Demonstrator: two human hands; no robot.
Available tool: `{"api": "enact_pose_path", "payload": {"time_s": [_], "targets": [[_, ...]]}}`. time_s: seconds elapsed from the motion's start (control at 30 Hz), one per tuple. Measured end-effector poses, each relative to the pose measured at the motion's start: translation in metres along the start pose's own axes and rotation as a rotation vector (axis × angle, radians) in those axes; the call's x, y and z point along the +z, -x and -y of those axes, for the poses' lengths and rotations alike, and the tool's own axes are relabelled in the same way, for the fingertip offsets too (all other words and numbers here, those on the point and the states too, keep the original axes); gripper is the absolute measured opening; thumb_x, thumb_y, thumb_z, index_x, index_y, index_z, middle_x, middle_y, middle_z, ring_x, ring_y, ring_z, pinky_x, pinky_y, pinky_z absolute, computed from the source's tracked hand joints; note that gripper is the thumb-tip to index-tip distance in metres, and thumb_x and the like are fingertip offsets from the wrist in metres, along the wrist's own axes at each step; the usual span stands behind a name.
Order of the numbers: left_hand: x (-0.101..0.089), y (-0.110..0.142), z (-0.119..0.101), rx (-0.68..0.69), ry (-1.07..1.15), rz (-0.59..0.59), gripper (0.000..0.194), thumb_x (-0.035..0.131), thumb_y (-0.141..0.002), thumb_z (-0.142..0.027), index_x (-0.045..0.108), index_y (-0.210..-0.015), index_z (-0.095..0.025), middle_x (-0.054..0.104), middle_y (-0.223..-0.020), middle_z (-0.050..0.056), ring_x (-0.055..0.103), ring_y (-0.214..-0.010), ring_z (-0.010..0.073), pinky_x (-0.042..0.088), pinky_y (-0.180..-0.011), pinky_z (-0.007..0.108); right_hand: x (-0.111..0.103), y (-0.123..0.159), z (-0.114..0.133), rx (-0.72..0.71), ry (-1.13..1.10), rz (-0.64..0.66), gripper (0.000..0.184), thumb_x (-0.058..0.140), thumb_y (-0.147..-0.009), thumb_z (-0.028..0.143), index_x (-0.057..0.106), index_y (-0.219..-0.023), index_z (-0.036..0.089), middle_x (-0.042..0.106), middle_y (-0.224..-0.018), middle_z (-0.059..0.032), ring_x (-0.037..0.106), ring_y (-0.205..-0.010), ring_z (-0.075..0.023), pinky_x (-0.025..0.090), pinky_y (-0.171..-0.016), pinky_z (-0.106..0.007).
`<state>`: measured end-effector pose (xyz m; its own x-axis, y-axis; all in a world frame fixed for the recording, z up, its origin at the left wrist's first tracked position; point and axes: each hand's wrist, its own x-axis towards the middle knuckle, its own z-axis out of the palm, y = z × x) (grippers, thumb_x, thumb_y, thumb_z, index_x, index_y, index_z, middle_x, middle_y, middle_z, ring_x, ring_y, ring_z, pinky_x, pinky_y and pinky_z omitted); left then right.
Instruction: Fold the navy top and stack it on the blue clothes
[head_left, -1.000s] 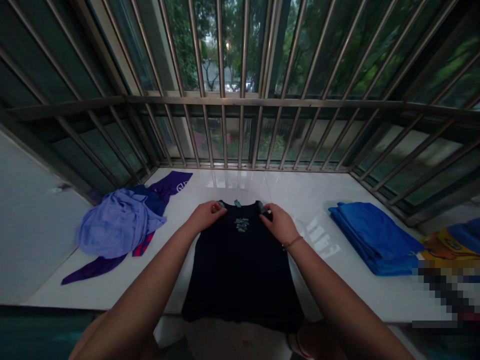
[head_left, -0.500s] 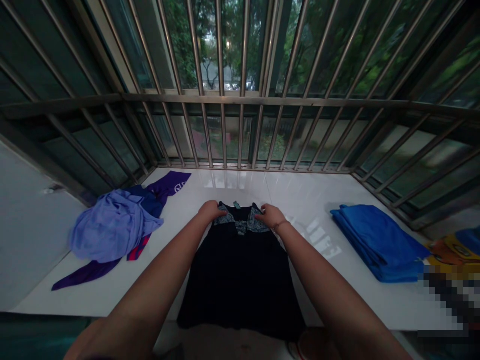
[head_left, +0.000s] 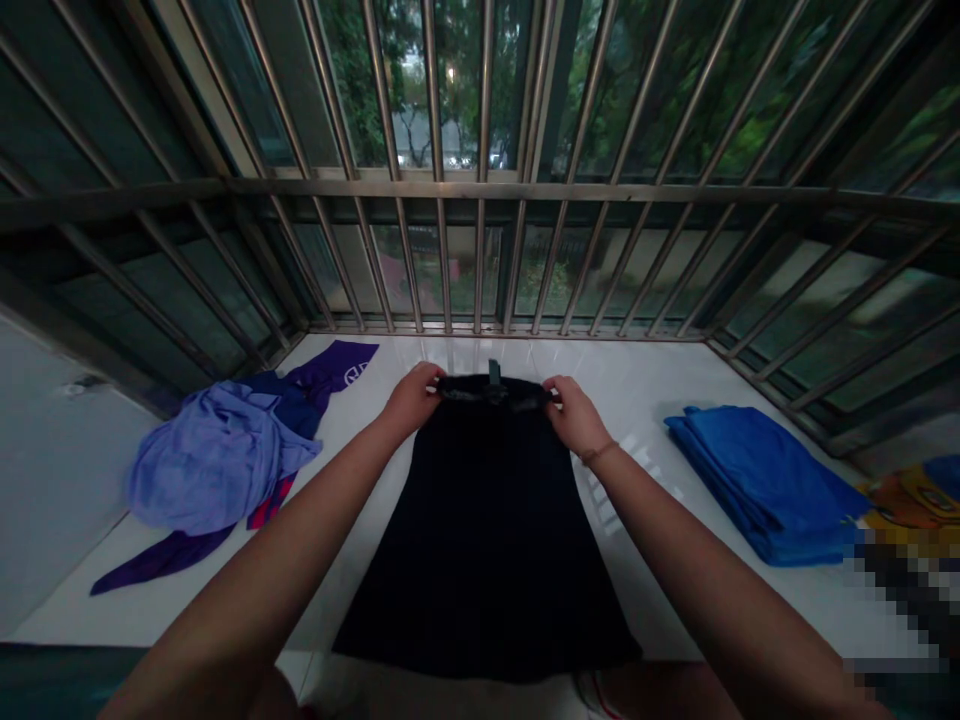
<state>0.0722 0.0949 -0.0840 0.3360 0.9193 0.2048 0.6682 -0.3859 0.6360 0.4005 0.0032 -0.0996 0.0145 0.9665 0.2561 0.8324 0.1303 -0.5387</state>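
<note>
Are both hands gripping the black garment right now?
Yes, the left hand and right hand each pinch an upper corner of the black garment.

No word can be read with certainty; the white mark (head_left: 355, 375) on the purple cloth (head_left: 319, 374) is too small to tell.

One black garment (head_left: 487, 520) is the landmark, with two hands at its top corners, one left hand (head_left: 414, 398) and one right hand (head_left: 577, 415), and one bracelet (head_left: 600, 453). Left of the garment lies one heap: one lilac cloth (head_left: 217, 460), one red-and-blue piece (head_left: 270, 502) and two visible dark purple parts (head_left: 169, 558), whether of one item or two is unclear. Right of it are one folded blue stack (head_left: 772, 485), its layers not countable, and, farther right, one yellow printed item (head_left: 911, 505)
</note>
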Motion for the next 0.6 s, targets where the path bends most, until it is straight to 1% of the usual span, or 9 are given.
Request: {"api": "enact_pose_path", "payload": {"time_s": [0.1,0.17,0.27,0.3,0.33,0.4,0.43,0.5,0.6], "targets": [[-0.006,0.081,0.015,0.163,-0.037,0.132,0.034,0.061,-0.08,-0.002,0.078,-0.1,-0.025,0.07,-0.141,0.009,0.069,-0.134,0.0271,0.057,-0.119,0.044,-0.015,0.076,-0.007,-0.148,-0.046,0.116,0.041,0.052,-0.09,0.001,0.075,-0.116,0.023,0.068,-0.139,-0.0089,0.068,-0.129,-0.0217,0.056,-0.117,-0.041],[-0.005,0.142,0.03,0.22,-0.112,0.178,0.041,0.057,-0.089,-0.007,0.08,-0.116,-0.028,0.065,-0.156,0.01,0.064,-0.146,0.029,0.053,-0.125,0.049,-0.018,0.133,-0.013,-0.188,-0.022,0.204,0.042,0.05,-0.097,0.008,0.076,-0.126,0.025,0.064,-0.151,-0.0107,0.066,-0.138,-0.024,0.055,-0.12,-0.045],[0.002,0.229,0.048,0.189,-0.204,0.193,0.038,0.058,-0.102,-0.022,0.077,-0.133,-0.033,0.065,-0.161,0.007,0.065,-0.147,0.0277,0.055,-0.125,0.049,-0.011,0.214,-0.02,-0.104,0.058,0.277,0.036,0.055,-0.108,0.031,0.075,-0.137,0.028,0.064,-0.157,-0.0117,0.064,-0.144,-0.0276,0.053,-0.124,-0.049],[0.006,0.255,0.052,0.185,-0.243,0.212,0.043,0.064,-0.101,-0.029,0.073,-0.143,-0.035,0.062,-0.166,0.006,0.063,-0.15,0.0289,0.055,-0.126,0.051,-0.006,0.239,-0.022,-0.101,0.083,0.315,0.041,0.063,-0.106,0.038,0.072,-0.145,0.029,0.061,-0.162,-0.0113,0.061,-0.148,-0.0301,0.051,-0.126,-0.051],[0.009,0.278,0.056,0.19,-0.282,0.238,0.059,0.072,-0.097,-0.034,0.065,-0.155,-0.039,0.056,-0.171,0.004,0.058,-0.155,0.0313,0.052,-0.128,0.054,0.0,0.262,-0.024,-0.117,0.108,0.35,0.056,0.072,-0.101,0.044,0.067,-0.155,0.031,0.057,-0.168,-0.0108,0.056,-0.153,-0.0334,0.048,-0.129,-0.055],[0.016,0.318,0.063,0.193,-0.335,0.301,0.104,0.084,-0.082,-0.038,0.037,-0.174,-0.049,0.039,-0.181,-0.001,0.046,-0.163,0.036,0.046,-0.132,0.063,0.013,0.301,-0.029,-0.171,0.158,0.376,0.091,0.085,-0.088,0.045,0.05,-0.171,0.035,0.046,-0.176,-0.0087,0.047,-0.161,-0.039,0.04,-0.133,-0.063],[0.019,0.334,0.067,0.183,-0.344,0.33,0.116,0.084,-0.077,-0.035,0.024,-0.175,-0.057,0.033,-0.182,-0.008,0.044,-0.164,0.0358,0.045,-0.133,0.064,0.018,0.318,-0.033,-0.191,0.183,0.356,0.098,0.086,-0.086,0.039,0.044,-0.174,0.038,0.045,-0.177,-0.0065,0.046,-0.162,-0.0393,0.039,-0.134,-0.064],[0.021,0.362,0.079,0.137,-0.315,0.372,0.115,0.07,-0.079,-0.029,0.008,-0.165,-0.074,0.031,-0.176,-0.024,0.053,-0.158,0.0287,0.052,-0.13,0.058,0.023,0.342,-0.042,-0.208,0.211,0.296,0.093,0.075,-0.089,0.021,0.043,-0.173,0.046,0.051,-0.173,-0.0004,0.055,-0.156,-0.0345,0.046,-0.13,-0.061],[0.011,0.392,0.094,0.082,-0.266,0.323,0.097,0.047,-0.086,-0.025,0.013,-0.15,-0.09,0.046,-0.158,-0.04,0.074,-0.135,0.0175,0.067,-0.111,0.044,0.006,0.361,-0.047,-0.211,0.181,0.278,0.082,0.062,-0.088,0.008,0.063,-0.155,0.056,0.071,-0.152,0.0063,0.073,-0.133,-0.0271,0.061,-0.111,-0.048]]}}
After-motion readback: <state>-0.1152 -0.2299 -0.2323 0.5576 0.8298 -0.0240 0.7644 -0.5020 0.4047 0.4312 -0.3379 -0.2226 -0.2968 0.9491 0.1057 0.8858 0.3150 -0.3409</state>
